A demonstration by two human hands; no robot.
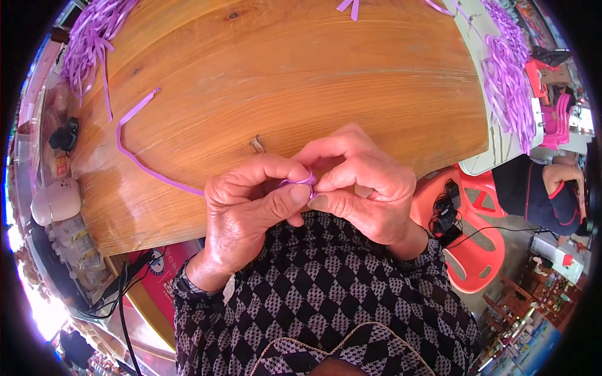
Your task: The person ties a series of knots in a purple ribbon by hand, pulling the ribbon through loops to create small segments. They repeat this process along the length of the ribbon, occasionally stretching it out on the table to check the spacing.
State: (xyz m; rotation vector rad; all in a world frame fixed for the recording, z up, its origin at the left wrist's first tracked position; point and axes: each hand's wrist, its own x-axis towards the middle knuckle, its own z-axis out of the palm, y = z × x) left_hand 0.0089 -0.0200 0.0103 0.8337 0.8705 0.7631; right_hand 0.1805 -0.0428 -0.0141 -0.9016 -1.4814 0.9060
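Between my two hands, just over the near edge of the wooden table, a purple ribbon (150, 170) is pinched where it forms a small loop. My left hand (246, 197) closes thumb and forefinger on the ribbon. Opposite it, my right hand (364, 188) has its thumb and finger pressed together on the same small loop; the fingertips partly hide it. From my left hand the ribbon's long tail runs left along the table, bends, and ends loose toward the far left.
The wooden table (282, 81) fills the middle. Purple ribbon bundles lie at far left (94, 44) and on a white surface at right (508, 88). An orange plastic chair (476, 250) holds black cables at right. Beyond it, a person in dark clothes (533, 194) bends over.
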